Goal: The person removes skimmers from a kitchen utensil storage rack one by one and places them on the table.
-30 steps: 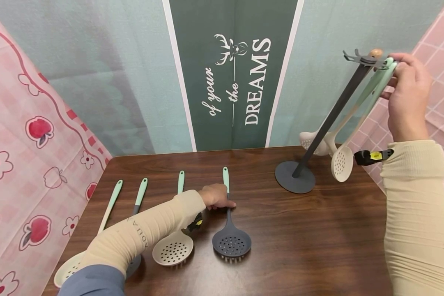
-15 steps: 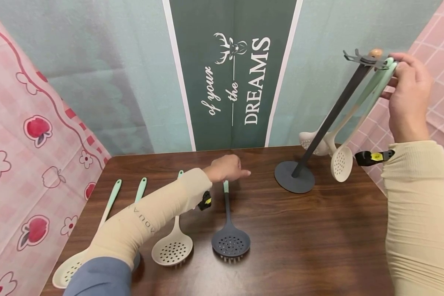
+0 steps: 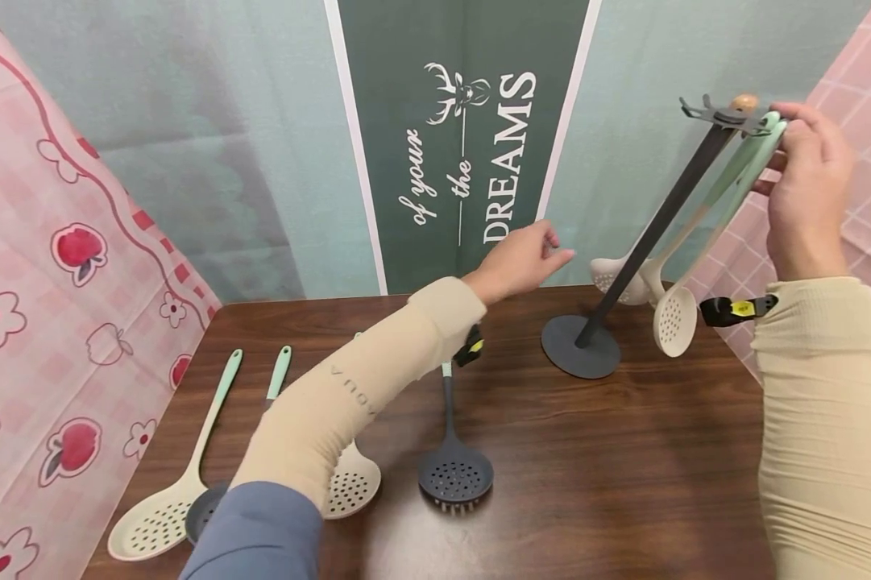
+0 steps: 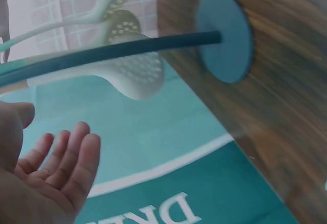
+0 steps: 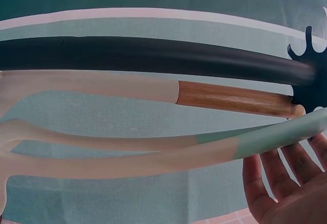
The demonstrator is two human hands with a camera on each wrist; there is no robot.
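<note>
My right hand (image 3: 812, 185) holds the mint handle end of a cream skimmer (image 3: 674, 322) beside the hooks of a dark utensil stand (image 3: 653, 229). In the right wrist view its fingers (image 5: 281, 170) lie against the mint handle (image 5: 278, 136). Other cream utensils hang there too, one being a wooden-handled perforated ladle (image 5: 230, 96). My left hand (image 3: 518, 262) hovers left of the stand with loosely bent fingers and nothing in it. Below its forearm lies a dark grey skimmer (image 3: 455, 471) with a mint handle, partly hidden by the sleeve.
On the brown table (image 3: 587, 499) more utensils lie to the left: a cream skimmer (image 3: 152, 524), a dark one (image 3: 205, 509) and another cream skimmer (image 3: 355, 481), the latter two partly covered by my left arm. A curtain (image 3: 275, 161) hangs behind the table.
My left hand has let go of the dark grey skimmer's handle and risen up and right towards the stand. The right hand stays at the hooks.
</note>
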